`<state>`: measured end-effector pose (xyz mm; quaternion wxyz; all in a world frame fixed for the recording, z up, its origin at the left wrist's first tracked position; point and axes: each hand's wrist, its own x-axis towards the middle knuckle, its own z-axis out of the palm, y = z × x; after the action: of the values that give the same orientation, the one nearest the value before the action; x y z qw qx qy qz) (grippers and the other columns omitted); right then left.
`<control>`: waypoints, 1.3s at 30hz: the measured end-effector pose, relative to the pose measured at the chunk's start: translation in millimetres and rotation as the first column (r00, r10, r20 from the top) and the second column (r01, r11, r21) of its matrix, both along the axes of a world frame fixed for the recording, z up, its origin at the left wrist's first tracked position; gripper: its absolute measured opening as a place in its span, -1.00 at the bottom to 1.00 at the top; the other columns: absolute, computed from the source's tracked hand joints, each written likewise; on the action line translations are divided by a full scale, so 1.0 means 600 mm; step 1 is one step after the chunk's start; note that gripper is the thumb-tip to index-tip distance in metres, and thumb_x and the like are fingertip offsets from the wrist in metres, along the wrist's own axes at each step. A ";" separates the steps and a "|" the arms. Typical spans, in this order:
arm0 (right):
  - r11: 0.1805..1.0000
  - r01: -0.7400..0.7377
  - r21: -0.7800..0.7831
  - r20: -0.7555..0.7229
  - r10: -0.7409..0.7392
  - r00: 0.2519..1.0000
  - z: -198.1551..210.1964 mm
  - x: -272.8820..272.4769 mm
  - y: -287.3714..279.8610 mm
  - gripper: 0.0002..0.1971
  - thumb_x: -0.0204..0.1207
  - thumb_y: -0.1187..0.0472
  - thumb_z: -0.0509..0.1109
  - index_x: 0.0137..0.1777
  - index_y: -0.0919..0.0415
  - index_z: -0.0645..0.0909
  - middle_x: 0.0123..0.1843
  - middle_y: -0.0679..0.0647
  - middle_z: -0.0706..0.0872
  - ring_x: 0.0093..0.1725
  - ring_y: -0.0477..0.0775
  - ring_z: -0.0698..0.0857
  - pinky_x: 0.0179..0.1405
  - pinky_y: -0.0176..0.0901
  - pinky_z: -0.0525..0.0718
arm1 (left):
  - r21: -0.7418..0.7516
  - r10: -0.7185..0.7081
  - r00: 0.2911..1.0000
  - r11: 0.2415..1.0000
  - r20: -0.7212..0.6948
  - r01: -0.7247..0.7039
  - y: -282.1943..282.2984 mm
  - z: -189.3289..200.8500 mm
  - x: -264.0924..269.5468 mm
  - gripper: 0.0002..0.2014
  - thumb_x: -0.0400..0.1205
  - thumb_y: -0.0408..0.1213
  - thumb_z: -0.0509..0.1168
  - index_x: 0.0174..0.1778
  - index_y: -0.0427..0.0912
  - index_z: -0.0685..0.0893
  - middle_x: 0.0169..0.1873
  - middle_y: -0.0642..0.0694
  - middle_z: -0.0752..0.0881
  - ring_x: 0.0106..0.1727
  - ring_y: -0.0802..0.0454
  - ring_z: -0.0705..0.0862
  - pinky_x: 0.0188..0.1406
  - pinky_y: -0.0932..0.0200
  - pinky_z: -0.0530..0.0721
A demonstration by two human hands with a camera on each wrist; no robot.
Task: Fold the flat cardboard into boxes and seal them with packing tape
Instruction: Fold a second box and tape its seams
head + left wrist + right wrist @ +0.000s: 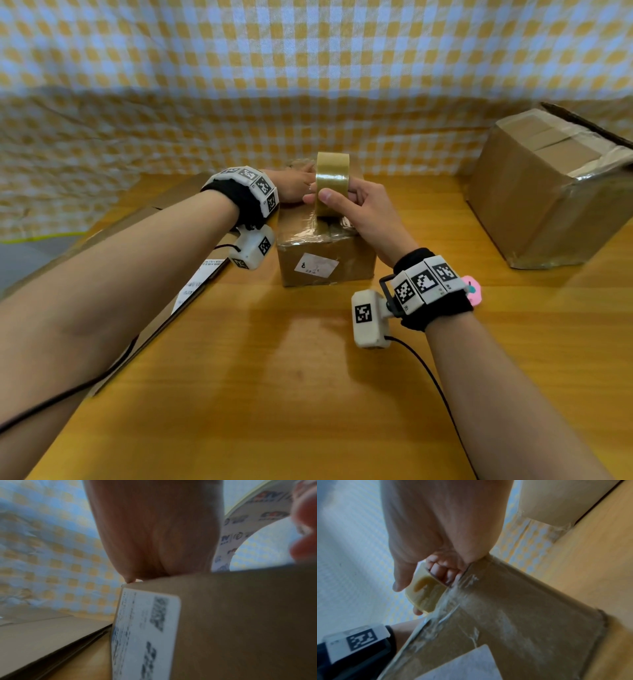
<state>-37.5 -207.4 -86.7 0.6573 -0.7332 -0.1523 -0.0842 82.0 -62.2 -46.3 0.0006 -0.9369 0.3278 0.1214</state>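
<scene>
The right hand point(356, 205) grasps the tape roll point(331, 183) upright, thumb outside and fingers through the core, likely to run tape along the box point(325, 257) top beneath. The left hand point(291, 185) rests on the box just behind the roll, probably steadying it; its finger pose cannot be told.

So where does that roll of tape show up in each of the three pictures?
Head view: the tape roll stands on edge at centre, above the small box, held by the right hand.
Left wrist view: its printed inner ring curves down the upper right, behind the box edge.
Right wrist view: the yellowish roll sits left of centre, fingers through its core.
Shared landmark: the small box with its white label, in all three.
</scene>
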 end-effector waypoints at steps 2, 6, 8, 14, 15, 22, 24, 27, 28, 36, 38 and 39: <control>0.999 0.031 -0.044 0.014 -0.031 0.999 -0.002 0.001 0.000 -0.65 0.63 0.16 0.47 0.34 0.31 0.64 0.17 0.13 0.85 0.24 0.05 0.80 0.32 0.17 0.72 | -0.004 -0.044 0.999 0.999 -0.016 0.044 0.004 -0.005 0.005 -0.53 0.80 -0.11 0.09 0.54 -0.33 0.46 0.56 -0.37 0.40 0.60 -0.35 0.33 0.57 -0.34 0.27; 0.990 0.092 -0.110 0.035 -0.089 0.995 -0.007 0.004 0.007 -0.65 0.62 0.12 0.49 0.33 0.25 0.65 0.15 0.09 0.85 0.19 -0.01 0.81 0.25 0.10 0.76 | -0.072 -0.002 1.000 0.997 0.013 0.003 0.003 -0.010 0.000 -0.57 0.79 -0.13 0.09 0.51 -0.29 0.51 0.60 -0.33 0.37 0.61 -0.33 0.33 0.64 -0.29 0.15; 0.990 0.099 -0.102 0.026 -0.097 0.995 -0.006 0.004 0.008 -0.71 0.67 0.14 0.43 0.32 0.24 0.65 0.11 0.10 0.86 0.16 -0.04 0.82 0.19 0.02 0.79 | -0.160 -0.036 0.997 0.986 0.067 0.046 0.002 -0.013 -0.001 -0.62 0.78 -0.24 0.16 0.50 -0.29 0.52 0.58 -0.29 0.39 0.59 -0.28 0.34 0.64 -0.18 0.16; 0.984 0.147 -0.100 0.044 -0.143 0.989 -0.008 0.004 0.009 -0.74 0.69 0.12 0.41 0.29 0.20 0.68 0.06 0.08 0.87 0.11 -0.09 0.84 0.18 0.01 0.79 | -0.470 -0.017 0.980 0.876 0.199 0.110 0.006 -0.020 0.008 -0.79 0.67 -0.34 0.37 0.16 -0.36 0.76 0.28 -0.18 0.67 0.22 -0.11 0.61 0.10 0.39 0.43; 0.982 0.153 -0.111 0.051 -0.148 0.988 -0.008 0.004 0.010 -0.75 0.69 0.12 0.42 0.29 0.20 0.68 0.05 0.06 0.87 0.10 -0.10 0.84 0.17 -0.02 0.80 | -0.491 -0.010 0.978 0.864 0.206 0.112 0.008 -0.020 0.006 -0.79 0.66 -0.35 0.38 0.16 -0.36 0.76 0.25 -0.16 0.68 0.15 -0.04 0.61 -0.03 0.54 0.40; 0.955 0.240 -0.174 0.088 -0.228 0.970 -0.011 0.016 0.001 -0.72 0.67 0.00 0.42 0.22 0.16 0.76 0.02 0.02 0.87 0.06 -0.11 0.83 0.15 0.02 0.78 | -0.392 0.006 1.000 0.920 0.027 0.005 0.019 -0.020 0.005 -0.84 0.76 -0.32 0.23 0.05 -0.09 0.73 -0.04 0.14 0.62 -0.03 0.17 0.54 -0.14 0.43 0.38; 0.941 0.275 -0.198 0.084 -0.263 0.961 -0.009 0.018 0.002 -0.70 0.66 -0.03 0.43 0.17 0.17 0.79 0.01 0.00 0.87 0.03 -0.10 0.82 0.14 0.04 0.77 | -0.343 0.054 0.998 0.938 0.016 -0.045 0.015 -0.015 0.005 -0.81 0.77 -0.28 0.20 -0.12 0.05 0.59 -0.25 0.20 0.55 -0.25 0.21 0.50 -0.32 0.41 0.42; 0.952 0.247 -0.178 0.041 -0.244 0.969 -0.003 0.015 0.004 -0.65 0.62 -0.07 0.46 0.15 0.22 0.81 0.01 0.04 0.88 0.05 -0.02 0.84 0.17 0.17 0.78 | -0.302 0.087 0.996 0.950 0.012 -0.079 0.013 -0.009 0.004 -0.78 0.77 -0.24 0.21 -0.21 0.06 0.55 -0.28 0.10 0.56 -0.29 0.22 0.49 -0.29 0.35 0.41; 0.959 0.233 -0.158 0.025 -0.232 0.972 -0.001 0.011 0.004 -0.63 0.60 -0.08 0.46 0.16 0.23 0.81 0.02 0.06 0.88 0.07 0.02 0.84 0.19 0.21 0.77 | -0.280 0.089 0.996 0.956 0.008 -0.084 0.012 -0.007 0.003 -0.81 0.76 -0.23 0.22 -0.16 0.01 0.61 -0.22 0.03 0.61 -0.25 0.15 0.53 -0.19 0.29 0.41; 0.995 0.073 0.068 -0.100 -0.066 0.993 0.031 -0.081 0.002 -0.64 0.69 0.08 0.40 0.04 0.47 0.73 -0.15 0.28 0.86 -0.18 0.13 0.84 -0.17 0.02 0.82 | -0.198 0.076 0.996 0.977 -0.039 -0.083 0.009 -0.004 -0.002 -0.65 0.76 0.01 0.17 0.16 -0.16 0.72 0.09 -0.19 0.74 0.07 -0.09 0.68 -0.20 0.21 0.54; 0.993 0.074 0.087 -0.116 -0.064 0.991 0.033 -0.097 0.006 -0.64 0.70 0.08 0.38 0.03 0.46 0.74 -0.17 0.28 0.86 -0.22 0.10 0.84 -0.27 -0.10 0.78 | -0.188 0.071 0.996 0.979 -0.060 -0.081 0.009 -0.004 -0.005 -0.58 0.71 0.17 0.17 0.28 -0.02 0.69 0.26 -0.15 0.72 0.24 -0.15 0.67 0.03 0.11 0.57; 0.991 0.074 0.111 -0.132 -0.059 0.989 0.033 -0.104 0.005 -0.64 0.70 0.08 0.38 0.04 0.46 0.73 -0.17 0.28 0.86 -0.21 0.11 0.84 -0.26 -0.09 0.79 | -0.180 0.061 0.996 0.981 -0.068 -0.072 0.009 -0.004 -0.008 -0.48 0.69 0.26 0.13 0.41 0.02 0.64 0.42 -0.12 0.64 0.37 -0.15 0.61 0.24 0.04 0.55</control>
<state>-100.1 -204.2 -66.9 0.7038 -0.7026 -0.0798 -0.0674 77.4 -56.8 -48.9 -0.0995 -0.9392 0.3060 0.1201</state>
